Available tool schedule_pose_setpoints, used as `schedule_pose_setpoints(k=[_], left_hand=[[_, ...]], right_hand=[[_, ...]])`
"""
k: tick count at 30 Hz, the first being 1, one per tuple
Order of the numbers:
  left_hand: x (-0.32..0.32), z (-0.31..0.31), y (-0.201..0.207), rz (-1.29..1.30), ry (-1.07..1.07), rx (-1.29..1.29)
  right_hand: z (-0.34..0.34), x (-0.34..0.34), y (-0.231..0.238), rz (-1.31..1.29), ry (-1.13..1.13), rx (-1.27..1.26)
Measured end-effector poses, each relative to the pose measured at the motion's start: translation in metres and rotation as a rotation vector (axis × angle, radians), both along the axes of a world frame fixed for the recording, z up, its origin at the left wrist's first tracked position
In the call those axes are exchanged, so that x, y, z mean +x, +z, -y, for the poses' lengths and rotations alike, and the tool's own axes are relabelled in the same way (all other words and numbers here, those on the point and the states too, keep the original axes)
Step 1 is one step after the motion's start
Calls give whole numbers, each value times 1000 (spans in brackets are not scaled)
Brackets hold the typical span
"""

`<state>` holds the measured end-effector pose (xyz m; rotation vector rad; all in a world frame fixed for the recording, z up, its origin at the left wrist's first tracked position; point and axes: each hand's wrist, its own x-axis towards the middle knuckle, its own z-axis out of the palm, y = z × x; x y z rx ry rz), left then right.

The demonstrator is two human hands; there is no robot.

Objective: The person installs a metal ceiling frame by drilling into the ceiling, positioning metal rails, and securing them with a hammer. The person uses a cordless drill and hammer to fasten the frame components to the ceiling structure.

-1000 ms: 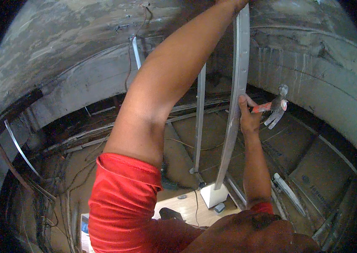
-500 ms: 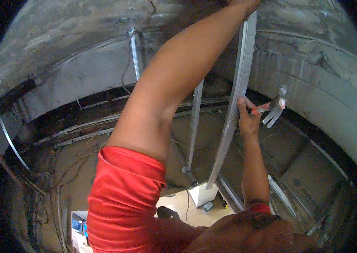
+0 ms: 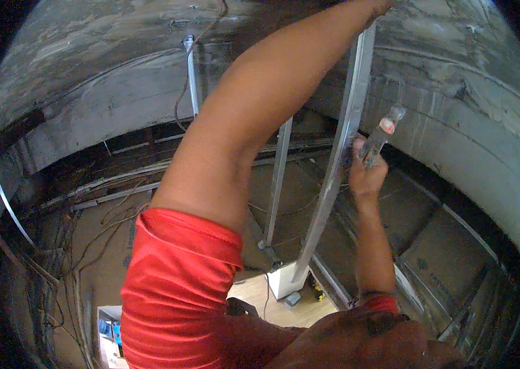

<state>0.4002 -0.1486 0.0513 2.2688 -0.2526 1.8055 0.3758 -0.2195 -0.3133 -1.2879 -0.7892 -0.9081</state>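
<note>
My left arm in a red sleeve stretches up to the top edge of the view. There my left hand [image 3: 378,6] closes on the upper end of a long grey metal channel [image 3: 341,160]; the rim cuts off most of its fingers. The channel runs down to the floor by a white box [image 3: 283,281]. Just right of the channel, at mid height, my right hand [image 3: 366,175] grips a hammer-like tool [image 3: 383,130] with a red and silver head. The tool points up and sits close beside the channel.
Two more metal uprights stand behind, one [image 3: 278,178] near my left arm and one [image 3: 191,74] farther left. Loose wires [image 3: 45,246] hang along the left wall. Rough grey concrete [image 3: 456,123] curves overhead and to the right. Blue items [image 3: 109,332] lie low at the left.
The tool in my right hand has swung from pointing right to pointing up beside the channel. My left arm stays raised on the channel, and the view has shifted slightly.
</note>
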Motion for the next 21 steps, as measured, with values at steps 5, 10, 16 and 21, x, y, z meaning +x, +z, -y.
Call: schedule_pose_setpoints(k=[5,10,16,21], left_hand=[[24,-29,18,-30,-19,-15],[41,-35,36,-59,231,295],[56,-23,34,33,88,233],[45,1,16,-30,29,122]], right_hand=[[56,-42,78,-65,-175,-396],[108,-40,140,134,-237,-664],[169,1,173,782,-975,-811],[203,20,197,847,-1013,-796]])
